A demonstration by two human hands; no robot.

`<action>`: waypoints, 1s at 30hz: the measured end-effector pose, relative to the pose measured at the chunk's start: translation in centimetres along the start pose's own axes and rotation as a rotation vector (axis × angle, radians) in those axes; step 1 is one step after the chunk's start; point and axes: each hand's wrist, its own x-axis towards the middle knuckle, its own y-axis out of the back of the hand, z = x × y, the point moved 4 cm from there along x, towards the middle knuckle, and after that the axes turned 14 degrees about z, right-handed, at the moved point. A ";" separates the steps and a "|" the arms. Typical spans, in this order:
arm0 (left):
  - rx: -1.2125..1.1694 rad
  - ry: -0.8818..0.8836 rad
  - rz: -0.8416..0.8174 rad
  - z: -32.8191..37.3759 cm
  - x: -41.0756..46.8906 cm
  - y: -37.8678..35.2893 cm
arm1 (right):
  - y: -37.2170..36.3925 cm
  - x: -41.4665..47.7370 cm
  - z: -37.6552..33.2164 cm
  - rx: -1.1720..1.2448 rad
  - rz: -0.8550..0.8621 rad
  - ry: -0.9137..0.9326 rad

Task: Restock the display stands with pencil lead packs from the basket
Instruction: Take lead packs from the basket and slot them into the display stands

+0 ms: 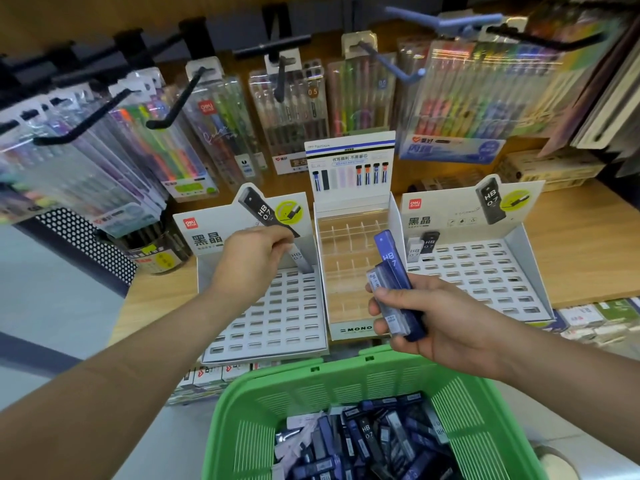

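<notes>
From my head camera: my left hand (258, 258) pinches a slim grey HB 0.7 lead pack (300, 260), which stands upright at the back-right corner of the white slotted card stand (277, 317) on the wooden worktop (588, 244). My right hand (440, 323) curls round a bundle of dark blue lead packs (393, 268) in front of the clear MONO stand (349, 271). The green plastic basket (311, 382) below holds a heap of loose lead packs (367, 441).

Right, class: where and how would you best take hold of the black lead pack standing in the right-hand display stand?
Likely the top end, from above: the black lead pack stands upright, slotted in the display stand, a paler pack close beside; pinch front and back.
</notes>
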 end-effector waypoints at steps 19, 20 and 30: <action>-0.898 0.588 -0.673 7.1 -1.1 0.6 | -0.7 -0.8 -0.5 0.034 0.045 0.055; -0.912 0.575 -0.688 7.5 -1.3 0.6 | -0.7 -0.8 -0.5 0.042 0.038 0.045; -0.852 0.620 -0.585 6.2 -1.4 0.3 | -0.9 -0.8 -0.9 0.006 -0.061 0.048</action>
